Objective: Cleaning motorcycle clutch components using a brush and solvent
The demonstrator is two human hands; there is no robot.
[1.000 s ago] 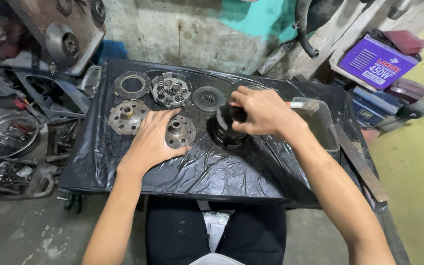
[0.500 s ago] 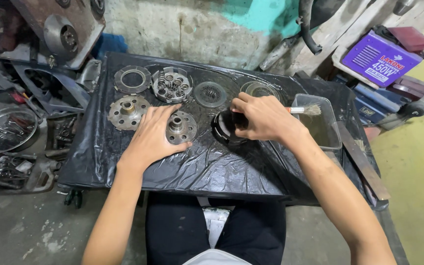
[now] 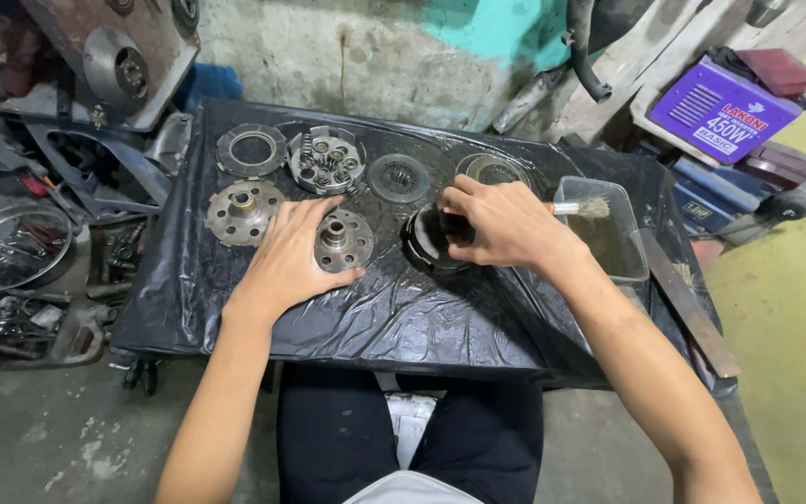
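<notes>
A low table is covered by a black plastic sheet. My left hand lies flat on the sheet, fingers spread, its fingertips beside a small round metal hub. My right hand grips a dark round clutch part that rests on the sheet. Several more metal discs lie behind: a ring plate, a spring-studded plate, a flat disc and a drilled plate.
A clear plastic tub with a brush across it stands at the right. A purple box sits at the far right, engine parts and a metal bowl at the left. My dark-trousered knees are below the table edge.
My head has shifted a little, so the table sits slightly lower in view. Both hands stay in about the same places; the right keeps working on the dark part.
</notes>
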